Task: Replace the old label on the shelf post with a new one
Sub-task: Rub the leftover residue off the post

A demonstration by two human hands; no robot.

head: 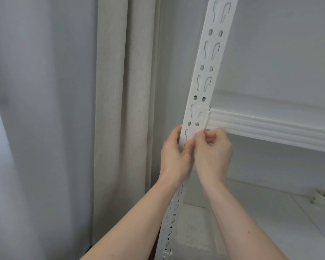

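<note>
A white slotted metal shelf post (206, 72) runs from the top right down to the bottom centre. My left hand (174, 154) wraps around the post's left edge just below the shelf beam, with its thumb on the post's face. My right hand (212, 149) has its fingers curled and pinches at something small and pale on the post's face, right beside my left thumb. The label itself is white on white and mostly hidden by my fingers, so I cannot make out its outline.
A white ribbed shelf beam (270, 128) joins the post on the right. Beige curtains (120, 109) hang to the left of the post. A small paper cup (322, 197) stands on the lower shelf (270, 212) at the right. A translucent bin (193, 231) sits below.
</note>
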